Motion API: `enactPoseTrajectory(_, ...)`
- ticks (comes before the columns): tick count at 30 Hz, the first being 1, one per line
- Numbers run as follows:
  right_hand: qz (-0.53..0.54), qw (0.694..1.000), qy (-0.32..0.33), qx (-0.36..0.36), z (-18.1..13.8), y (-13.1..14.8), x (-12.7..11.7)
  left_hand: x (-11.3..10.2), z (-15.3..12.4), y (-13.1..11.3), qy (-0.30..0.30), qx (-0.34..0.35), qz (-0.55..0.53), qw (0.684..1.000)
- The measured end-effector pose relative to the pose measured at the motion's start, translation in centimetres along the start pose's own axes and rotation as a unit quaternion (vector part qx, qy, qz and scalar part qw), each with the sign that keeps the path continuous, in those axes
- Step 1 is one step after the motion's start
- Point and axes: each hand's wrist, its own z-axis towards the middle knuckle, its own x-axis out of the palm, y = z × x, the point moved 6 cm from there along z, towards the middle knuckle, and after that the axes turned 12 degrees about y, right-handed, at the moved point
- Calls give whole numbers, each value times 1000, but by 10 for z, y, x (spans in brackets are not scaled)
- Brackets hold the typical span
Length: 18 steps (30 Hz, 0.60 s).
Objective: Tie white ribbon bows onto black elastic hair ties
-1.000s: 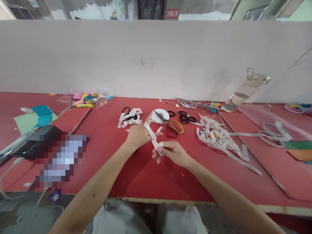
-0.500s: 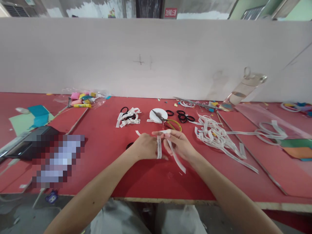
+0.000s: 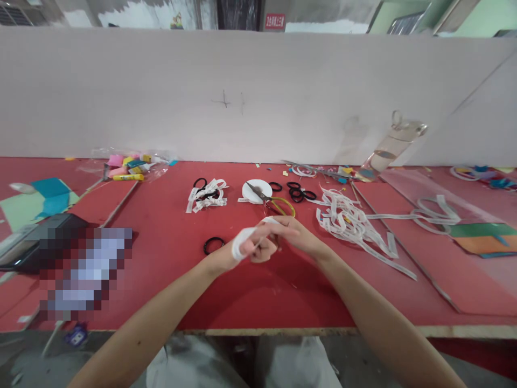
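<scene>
A white ribbon runs around the back of my left hand, whose fingers are curled with the index finger stretched toward the right. My right hand touches the left at the fingers and pinches a part of the ribbon near its fingertips. The ribbon's far end is hidden between the hands. Beside my left wrist lies a black ring, like a hair tie. Just beyond the hands, yellow-handled scissors rest partly on a white roll.
Several black rings lie behind the scissors. Right of them is a tangled heap of printed white ribbon. White ribbons with black rings sit at the left. A tilted clear bottle leans against the white board. A blurred-out phone-like rectangle lies left.
The ribbon's loose end that hung below my right hand no longer shows; the ribbon now passes around my left hand. My left hand has turned and its fingers have curled. The view shifted slightly.
</scene>
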Motion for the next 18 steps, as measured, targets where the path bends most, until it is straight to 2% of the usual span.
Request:
enactPoseTrajectory(2, -12, 1000, 15, -5, 1, -2, 5, -17, -5, -3, -80, 50, -101, 990)
enactPoseTrajectory(5, -39, 999, -4, -22, 3, -1, 4, -39, -12, 0, -165, 65, -183, 967)
enactPoseTrajectory(8, -102, 987, -103, -65, -1, 7, -7, -51, -14, 5, -186, 52, -222, 956)
enactPoseTrajectory(10, -152, 964, -189, -108, -7, 15, -16, -54, -13, 9, -183, 40, -232, 955)
enactPoseTrajectory(12, -197, 939, -246, -135, -13, 20, -19, -55, -12, 11, -179, 30, -223, 958)
enactPoseTrajectory(15, -240, 923, -261, -152, -18, 26, -14, -56, -11, 11, -194, 24, -183, 964)
enactPoseTrajectory(18, -283, 896, -265, -217, -24, 37, 0, -61, -11, 15, -228, -4, -110, 968)
